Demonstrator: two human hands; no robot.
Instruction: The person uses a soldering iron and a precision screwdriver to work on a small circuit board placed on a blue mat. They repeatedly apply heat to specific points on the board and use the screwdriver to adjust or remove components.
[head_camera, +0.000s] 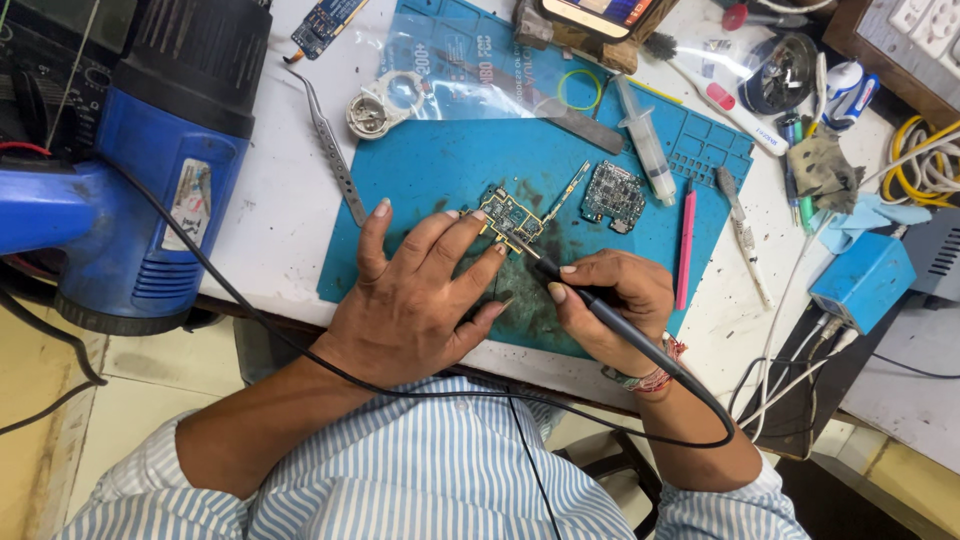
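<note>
Circuit board pinned flat on blue mat by left hand, fingertips spread along its edge. Right hand wrapped around soldering iron (pen grip), tip at board's corner. Best kept steady, light touch, cable clear of wrist.

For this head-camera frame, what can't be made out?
- Soldering iron tip: too small to tell whether it touches the circuit board.
- Board's near edge: covered by the left hand fingertips.
- Right hand palm: turned away.
- Hot air gun: cut off by the left and top edges.
- Phone: cut off by the top edge.
</note>
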